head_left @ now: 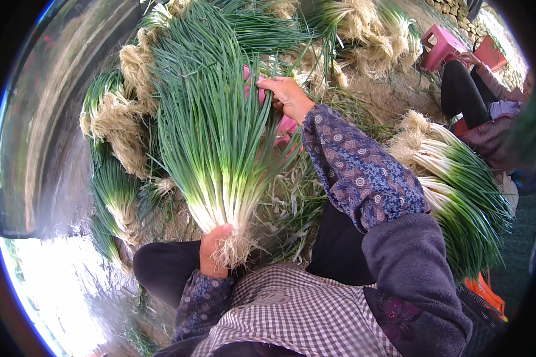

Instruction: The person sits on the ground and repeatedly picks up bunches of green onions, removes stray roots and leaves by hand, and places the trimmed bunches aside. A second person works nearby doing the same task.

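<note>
A big bunch of green onions (223,165) is spread like a fan before me, white root ends towards me. My left hand (214,252) is closed around its white stalks just beside the hairy roots (236,250). Up at the leaves, my right hand (288,96) pinches a leaf or a few at the bunch's right edge between thumb and fingers. Behind the leaves a pink plastic stool (286,129) shows only in part. Loose trimmed leaves (290,214) lie on the ground below the bunch.
Bunches of green onions with roots (116,120) lie to the left, more (370,35) at the top, and a stack (455,196) to the right. A seated person (469,91) is at the upper right, near a pink stool (442,47) and a red container (490,52). An orange bag (487,294) lies lower right.
</note>
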`<state>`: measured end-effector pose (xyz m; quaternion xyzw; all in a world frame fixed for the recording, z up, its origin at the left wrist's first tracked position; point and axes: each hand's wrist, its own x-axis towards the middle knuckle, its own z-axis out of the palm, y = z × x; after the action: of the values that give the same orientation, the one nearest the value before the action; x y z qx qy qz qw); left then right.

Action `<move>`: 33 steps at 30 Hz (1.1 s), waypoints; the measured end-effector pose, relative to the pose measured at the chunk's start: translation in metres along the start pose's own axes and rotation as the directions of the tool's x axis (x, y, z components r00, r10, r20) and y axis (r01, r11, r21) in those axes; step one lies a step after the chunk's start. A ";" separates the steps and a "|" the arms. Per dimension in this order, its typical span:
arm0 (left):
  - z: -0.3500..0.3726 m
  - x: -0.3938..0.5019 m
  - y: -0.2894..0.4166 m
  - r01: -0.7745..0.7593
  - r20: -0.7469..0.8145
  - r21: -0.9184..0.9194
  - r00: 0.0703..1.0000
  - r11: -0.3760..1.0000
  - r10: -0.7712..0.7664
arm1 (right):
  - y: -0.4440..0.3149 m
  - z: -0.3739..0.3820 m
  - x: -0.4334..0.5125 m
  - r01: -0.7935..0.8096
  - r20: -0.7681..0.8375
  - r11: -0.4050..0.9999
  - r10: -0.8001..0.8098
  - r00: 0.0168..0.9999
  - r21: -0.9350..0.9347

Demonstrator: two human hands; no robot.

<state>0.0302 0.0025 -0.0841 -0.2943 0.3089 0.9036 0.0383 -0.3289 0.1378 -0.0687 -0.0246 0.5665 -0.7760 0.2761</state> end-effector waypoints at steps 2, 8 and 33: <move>-0.001 0.000 -0.001 -0.013 0.004 0.004 1.000 1.000 0.012 | 0.002 -0.001 0.003 0.000 -0.055 1.000 0.000 0.998 -0.003; -0.004 0.002 -0.004 -0.057 -0.026 0.020 0.998 0.998 0.058 | -0.002 -0.016 0.004 0.050 -0.178 0.999 -0.046 0.983 0.016; 0.002 -0.006 -0.004 -0.033 -0.037 0.069 0.999 0.997 0.035 | 0.020 -0.003 0.056 0.218 -0.216 0.564 -0.602 0.769 -0.797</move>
<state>0.0349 0.0081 -0.0819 -0.3045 0.3453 0.8873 0.0271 -0.3696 0.1102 -0.1027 -0.0816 0.8531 -0.5060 -0.0976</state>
